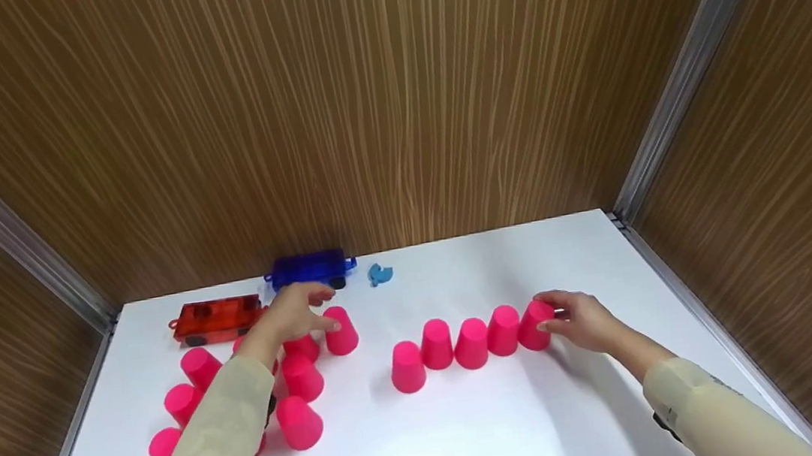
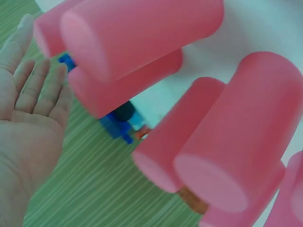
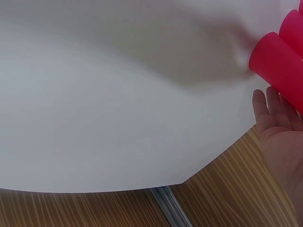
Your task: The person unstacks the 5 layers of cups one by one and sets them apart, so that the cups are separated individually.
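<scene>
Rightmost, the end cup (image 1: pixel 535 325) touches the right hand's fingers (image 1: pixel 550 325).

No text, label, brand, number or sign can be read anywhere: the pink cups (image 1: pixel 471 343), the blue toy wagon (image 1: pixel 308 268), the red toy wagon (image 1: pixel 216 320) and the white worktop (image 1: pixel 471 417) are all plain.

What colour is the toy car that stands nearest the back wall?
The toy car is translucent dark blue, seen best in the head view.
</scene>
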The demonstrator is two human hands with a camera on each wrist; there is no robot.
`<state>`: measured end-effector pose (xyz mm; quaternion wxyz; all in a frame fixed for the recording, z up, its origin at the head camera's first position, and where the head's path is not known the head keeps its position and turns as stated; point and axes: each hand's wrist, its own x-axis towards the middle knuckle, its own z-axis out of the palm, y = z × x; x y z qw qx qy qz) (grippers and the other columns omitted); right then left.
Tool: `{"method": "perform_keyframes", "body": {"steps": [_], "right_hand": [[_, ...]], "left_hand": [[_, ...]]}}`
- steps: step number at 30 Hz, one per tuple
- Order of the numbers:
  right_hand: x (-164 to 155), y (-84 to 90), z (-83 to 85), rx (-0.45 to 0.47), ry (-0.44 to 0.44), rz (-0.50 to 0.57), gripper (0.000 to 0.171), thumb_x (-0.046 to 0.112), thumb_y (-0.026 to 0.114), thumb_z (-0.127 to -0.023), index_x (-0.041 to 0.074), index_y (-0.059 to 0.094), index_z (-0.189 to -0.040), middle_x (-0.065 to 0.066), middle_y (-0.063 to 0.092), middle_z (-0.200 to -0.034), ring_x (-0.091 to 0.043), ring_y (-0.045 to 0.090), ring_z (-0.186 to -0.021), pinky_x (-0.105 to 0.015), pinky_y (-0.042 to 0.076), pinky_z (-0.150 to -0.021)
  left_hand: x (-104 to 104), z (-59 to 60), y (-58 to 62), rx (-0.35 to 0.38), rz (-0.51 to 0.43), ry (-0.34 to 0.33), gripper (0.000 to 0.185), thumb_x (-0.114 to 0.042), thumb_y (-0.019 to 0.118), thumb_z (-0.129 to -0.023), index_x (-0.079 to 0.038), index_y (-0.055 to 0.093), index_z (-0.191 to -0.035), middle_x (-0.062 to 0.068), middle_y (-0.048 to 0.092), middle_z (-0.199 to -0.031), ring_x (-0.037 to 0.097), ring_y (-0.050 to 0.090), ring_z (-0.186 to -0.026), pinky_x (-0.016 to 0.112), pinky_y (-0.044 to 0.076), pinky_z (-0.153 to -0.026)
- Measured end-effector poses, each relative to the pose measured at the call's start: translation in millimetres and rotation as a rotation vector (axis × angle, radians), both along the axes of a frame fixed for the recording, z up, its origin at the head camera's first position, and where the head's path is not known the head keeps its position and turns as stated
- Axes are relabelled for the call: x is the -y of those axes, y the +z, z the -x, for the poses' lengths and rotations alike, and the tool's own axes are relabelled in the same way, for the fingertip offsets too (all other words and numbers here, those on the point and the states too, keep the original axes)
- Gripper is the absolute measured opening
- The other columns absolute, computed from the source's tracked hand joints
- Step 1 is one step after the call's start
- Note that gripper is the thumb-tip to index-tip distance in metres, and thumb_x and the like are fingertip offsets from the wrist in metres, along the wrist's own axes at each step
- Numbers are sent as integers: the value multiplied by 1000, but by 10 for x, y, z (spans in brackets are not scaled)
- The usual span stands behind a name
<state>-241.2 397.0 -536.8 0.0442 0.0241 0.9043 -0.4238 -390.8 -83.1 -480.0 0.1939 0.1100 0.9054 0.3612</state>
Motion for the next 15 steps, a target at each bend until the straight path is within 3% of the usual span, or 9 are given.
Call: {"method": "perform_keyframes", "body": {"steps": [3,8,11,15], "right_hand": [[-12,2,1,-7,5,-6,58,9,78,-97,-2,55,-149,-24,63,-138,-44,66,-122,-44,61,-96],[-36,-21,-7,-30,17,-11,57,8,77,-97,-5,55,-148,-27,63,-137,-45,67,-121,-46,60,-97],[-36,-26,-6,-34,24,-4,57,8,77,-98,-5,55,-148,-27,63,-137,-45,67,-121,-47,60,-97],[-24,-22,10,-48,38,3,56,8,77,-98,-6,55,-147,-27,64,-136,-46,68,-120,-47,60,-98]], "left_hand": [[-57,-106,123,-77,-49,4,72,-24,91,-86,-25,60,-150,5,58,-149,33,50,-141,52,53,-107],[-256,-373,256,-159,-209,45,64,-27,89,-89,-25,63,-147,1,63,-146,30,53,-140,47,55,-106],[-389,-554,266,-170,-292,65,60,-27,90,-88,-26,66,-144,0,66,-141,28,57,-135,45,56,-105],[-529,-775,195,-159,-370,57,57,-24,89,-89,-24,67,-142,3,67,-140,29,59,-132,46,52,-109]]}}
